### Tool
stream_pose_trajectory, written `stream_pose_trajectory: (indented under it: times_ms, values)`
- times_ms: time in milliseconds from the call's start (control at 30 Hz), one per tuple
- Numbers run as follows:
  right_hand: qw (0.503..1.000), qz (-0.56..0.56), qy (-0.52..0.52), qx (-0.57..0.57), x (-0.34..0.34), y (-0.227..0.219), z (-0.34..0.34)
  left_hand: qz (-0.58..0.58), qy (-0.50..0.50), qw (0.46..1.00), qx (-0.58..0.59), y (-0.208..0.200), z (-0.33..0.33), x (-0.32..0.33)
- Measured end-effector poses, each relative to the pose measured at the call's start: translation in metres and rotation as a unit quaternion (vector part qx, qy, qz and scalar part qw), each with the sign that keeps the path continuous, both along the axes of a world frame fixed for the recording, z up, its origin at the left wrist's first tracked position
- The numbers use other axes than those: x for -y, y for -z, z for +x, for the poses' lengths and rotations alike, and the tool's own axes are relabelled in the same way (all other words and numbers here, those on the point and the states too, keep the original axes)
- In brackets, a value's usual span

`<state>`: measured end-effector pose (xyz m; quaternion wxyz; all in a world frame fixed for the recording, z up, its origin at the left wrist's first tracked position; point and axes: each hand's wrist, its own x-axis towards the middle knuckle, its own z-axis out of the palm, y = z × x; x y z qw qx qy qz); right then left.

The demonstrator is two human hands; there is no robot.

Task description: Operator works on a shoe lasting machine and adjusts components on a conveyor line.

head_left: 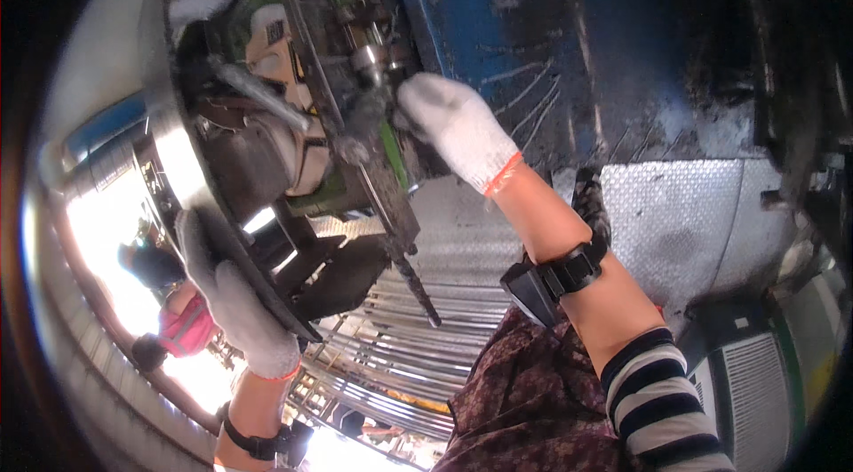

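Note:
My left hand (242, 312), in a white knit glove with an orange cuff, lies with its fingers stretched along the edge of a long curved metal plate (169, 130). The far side of that hand is hidden. My right hand (451, 124), gloved the same way, is curled closed beside a dark, greasy metal hub (366, 121) on a machine. What its fingers hold is hidden behind the glove. From the machine a bare metal bar (258, 94) reaches left, and a thin dark rod (413, 285) slants down toward me.
A scuffed blue machine body (524, 36) stands at the right, above textured metal sheeting (671, 214). Below are rows of metal bars (391, 343). A vented grey-green unit (755, 374) sits lower right. Another person in pink (187, 325) is beyond my left hand.

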<state>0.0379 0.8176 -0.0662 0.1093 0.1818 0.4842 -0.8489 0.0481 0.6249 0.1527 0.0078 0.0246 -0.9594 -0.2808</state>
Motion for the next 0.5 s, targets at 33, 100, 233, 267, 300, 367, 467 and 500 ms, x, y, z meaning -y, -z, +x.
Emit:
stream_pose_trajectory:
  times_ms: [33, 100, 233, 267, 300, 367, 467, 500]
  values:
    - [0.992, 0.11, -0.061, -0.031, -0.007, -0.008, 0.002, -0.002, 0.067, 0.997, -0.025, 0.002, 0.002, 0.009]
    - [0.999, 0.037, -0.003, 0.024, -0.006, 0.002, 0.005, -0.024, 0.066, 0.997, -0.034, 0.007, 0.002, 0.012]
    - [0.977, -0.138, 0.133, 0.091, -0.034, -0.015, -0.013, -0.12, 0.078, 0.989, -0.034, -0.003, -0.001, 0.014]
    - [0.978, -0.139, 0.13, 0.089, -0.043, -0.023, -0.02, -0.154, 0.134, 0.978, -0.043, -0.006, 0.0, 0.018]
    - [0.984, -0.134, 0.108, 0.052, -0.053, -0.036, -0.028, -0.128, 0.122, 0.983, -0.039, -0.008, 0.001, 0.021]
    - [0.991, -0.114, 0.069, 0.032, -0.068, -0.046, -0.046, -0.121, 0.128, 0.983, -0.043, -0.006, 0.0, 0.015]
    - [0.993, -0.051, 0.105, -0.025, -0.062, -0.038, -0.073, -0.123, 0.138, 0.982, -0.045, -0.006, -0.002, 0.01]
    - [0.993, -0.051, 0.1, -0.025, -0.064, -0.033, -0.08, -0.133, 0.143, 0.98, -0.045, -0.006, -0.002, 0.008]
